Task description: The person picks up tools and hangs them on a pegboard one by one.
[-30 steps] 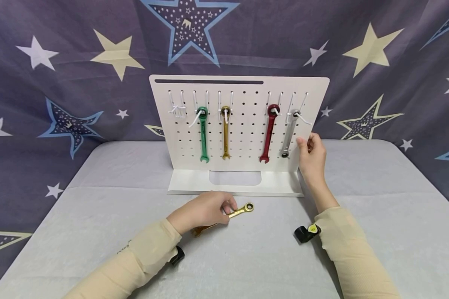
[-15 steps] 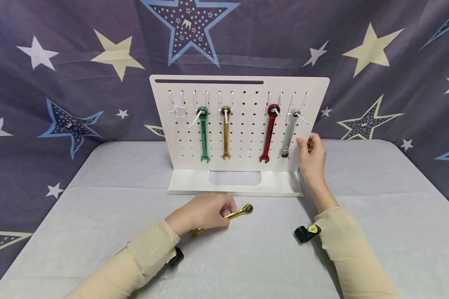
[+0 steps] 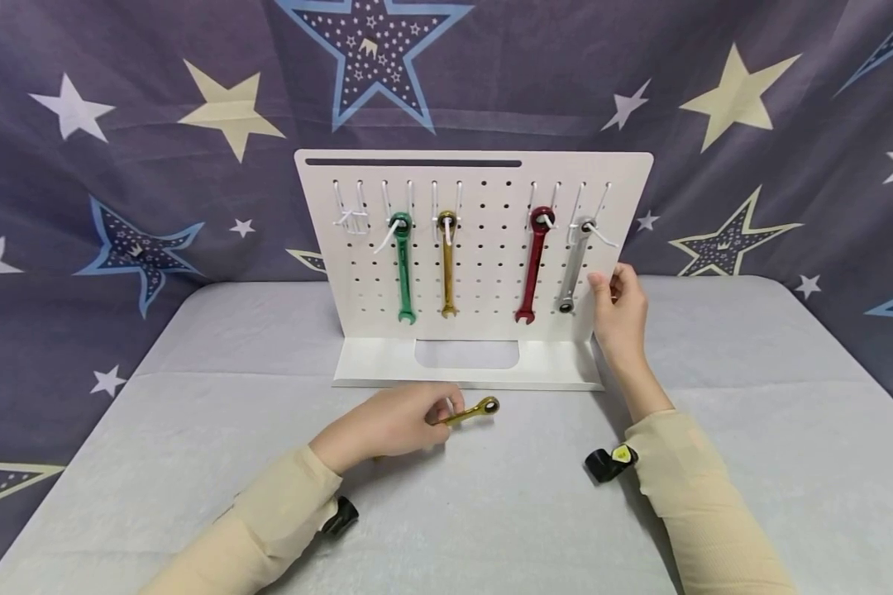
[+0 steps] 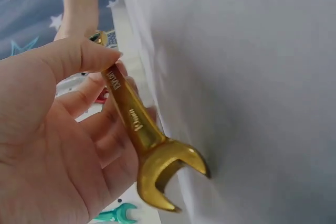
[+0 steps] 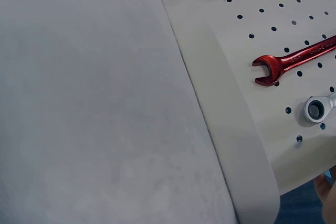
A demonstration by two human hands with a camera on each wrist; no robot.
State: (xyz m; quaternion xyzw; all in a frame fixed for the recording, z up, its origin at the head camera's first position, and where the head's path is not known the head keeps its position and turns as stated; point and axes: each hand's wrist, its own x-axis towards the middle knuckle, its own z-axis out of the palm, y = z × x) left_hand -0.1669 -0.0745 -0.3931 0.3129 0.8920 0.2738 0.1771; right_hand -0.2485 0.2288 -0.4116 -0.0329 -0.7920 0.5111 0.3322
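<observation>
My left hand (image 3: 394,420) pinches a gold combination wrench (image 4: 131,111) by its shaft between thumb and fingers, in front of the pegboard's base. The wrench's ring end (image 3: 487,406) points right in the head view; its open jaw end shows large in the left wrist view. My right hand (image 3: 621,318) grips the right edge of the white pegboard (image 3: 491,289), thumb on the front. Green (image 3: 405,273), gold (image 3: 449,268), red (image 3: 533,268) and silver (image 3: 574,268) wrenches hang on the board's hooks, the silver one nearest my right hand.
A bare white double hook (image 3: 351,215) is at the board's far left. Between the hanging gold and red wrenches the board shows only holes. The board's white base (image 3: 375,364) stands on a grey cloth-covered table (image 3: 521,512), with a starry curtain (image 3: 491,74) behind.
My left hand has shifted slightly left with the gold wrench, whose open end is now hidden behind the hand in the head view. My right hand stays on the board's edge.
</observation>
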